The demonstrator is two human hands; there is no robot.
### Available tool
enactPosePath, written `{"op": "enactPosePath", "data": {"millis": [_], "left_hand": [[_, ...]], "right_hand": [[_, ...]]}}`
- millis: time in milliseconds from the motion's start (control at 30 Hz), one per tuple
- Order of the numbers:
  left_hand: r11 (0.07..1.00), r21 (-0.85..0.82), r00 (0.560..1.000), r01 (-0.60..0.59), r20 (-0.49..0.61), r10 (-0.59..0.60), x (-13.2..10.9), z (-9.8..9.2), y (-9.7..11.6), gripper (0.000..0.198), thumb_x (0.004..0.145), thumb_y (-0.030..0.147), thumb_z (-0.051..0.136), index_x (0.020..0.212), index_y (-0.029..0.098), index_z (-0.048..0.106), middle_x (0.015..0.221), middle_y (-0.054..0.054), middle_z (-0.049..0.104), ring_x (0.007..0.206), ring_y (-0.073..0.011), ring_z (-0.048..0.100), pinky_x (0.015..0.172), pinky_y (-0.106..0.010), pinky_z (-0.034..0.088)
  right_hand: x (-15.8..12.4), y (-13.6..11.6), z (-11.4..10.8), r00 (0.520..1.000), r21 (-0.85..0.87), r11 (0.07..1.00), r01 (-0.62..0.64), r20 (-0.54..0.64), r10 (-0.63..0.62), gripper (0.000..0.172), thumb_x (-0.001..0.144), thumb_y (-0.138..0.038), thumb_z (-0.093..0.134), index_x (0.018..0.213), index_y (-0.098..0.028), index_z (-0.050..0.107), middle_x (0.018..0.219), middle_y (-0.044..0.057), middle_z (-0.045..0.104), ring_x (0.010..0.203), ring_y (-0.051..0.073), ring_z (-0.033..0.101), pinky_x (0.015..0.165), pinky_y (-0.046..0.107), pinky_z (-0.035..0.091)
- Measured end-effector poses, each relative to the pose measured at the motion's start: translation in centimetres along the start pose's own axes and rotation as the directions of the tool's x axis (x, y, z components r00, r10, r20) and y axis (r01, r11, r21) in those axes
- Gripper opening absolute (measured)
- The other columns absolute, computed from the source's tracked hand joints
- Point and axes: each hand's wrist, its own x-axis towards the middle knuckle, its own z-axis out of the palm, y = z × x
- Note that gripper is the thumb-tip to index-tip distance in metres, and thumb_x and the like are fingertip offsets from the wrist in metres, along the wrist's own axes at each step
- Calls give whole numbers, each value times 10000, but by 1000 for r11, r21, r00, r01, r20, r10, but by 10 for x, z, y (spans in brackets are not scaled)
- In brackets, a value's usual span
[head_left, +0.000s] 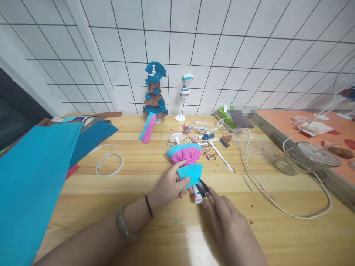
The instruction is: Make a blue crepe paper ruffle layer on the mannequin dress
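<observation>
My left hand [173,181] is closed on a small dress form with a round white base [176,137], lying with its base away from me. Round the form sits a gathered paper skirt [191,153] in pink and blue. A light blue piece of paper [191,173] lies over it, pinched under my left thumb. In my right hand [227,218] is a pair of scissors [203,187] with dark blades. The blades stand apart at the lower right edge of the blue paper. The far side of the form is hidden by paper and fingers.
Two dress forms stand by the tiled wall, one in a blue and brown paper dress [155,94], one mostly bare [185,90]. A tape roll [109,165] and blue paper sheets [36,159] lie left. Scraps [209,151], a white cord [253,181] and a glass jar [294,159] are right.
</observation>
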Motion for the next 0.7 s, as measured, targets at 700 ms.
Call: {"op": "enactPosePath", "data": {"millis": [700], "left_hand": [[999, 45, 1000, -1, 2, 1, -4, 0, 3, 668, 792, 243, 563, 1389, 88, 307, 570, 25, 604, 356, -52, 404, 360, -162, 323]], "right_hand": [[2, 4, 9, 995, -128, 987, 96, 21, -94, 394, 1000, -215, 172, 1158, -80, 508, 655, 39, 597, 398, 142, 599, 341, 225, 447]]}}
